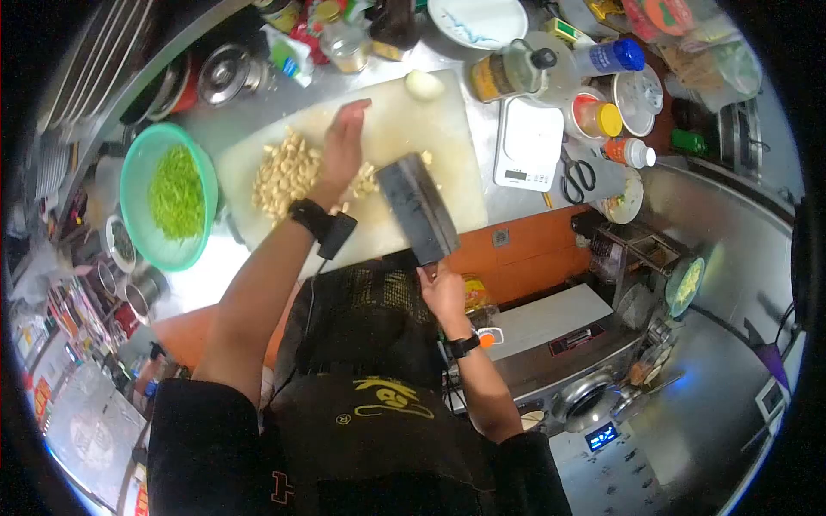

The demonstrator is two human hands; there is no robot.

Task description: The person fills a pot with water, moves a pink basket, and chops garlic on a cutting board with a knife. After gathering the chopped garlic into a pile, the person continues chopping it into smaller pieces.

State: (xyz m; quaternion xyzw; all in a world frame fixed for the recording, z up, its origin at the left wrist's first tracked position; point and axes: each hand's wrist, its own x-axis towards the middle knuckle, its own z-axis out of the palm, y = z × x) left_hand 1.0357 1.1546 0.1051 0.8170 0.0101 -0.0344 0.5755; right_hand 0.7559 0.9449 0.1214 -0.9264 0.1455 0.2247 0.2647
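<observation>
My right hand (pixel 443 292) is closed around the handle of a wide-bladed cleaver (pixel 417 206), whose dark blade lies over the right part of a pale cutting board (pixel 460 159). Between the blade and my left hand (pixel 344 142) are small pale pieces (pixel 366 179). My left hand is over the board beside a pile of pale cloves (pixel 286 175), its fingers pointing away from me; they look stretched and held together, and nothing shows in them. A whole pale round item (pixel 423 84) rests near the board's far edge.
A green bowl of shredded greens (pixel 178 193) stands left of the board. On the right are a white scale (pixel 528 142), black scissors (pixel 578 176) and several bottles and jars. A white bowl (pixel 478 21) and a glass jar (pixel 346 49) stand behind.
</observation>
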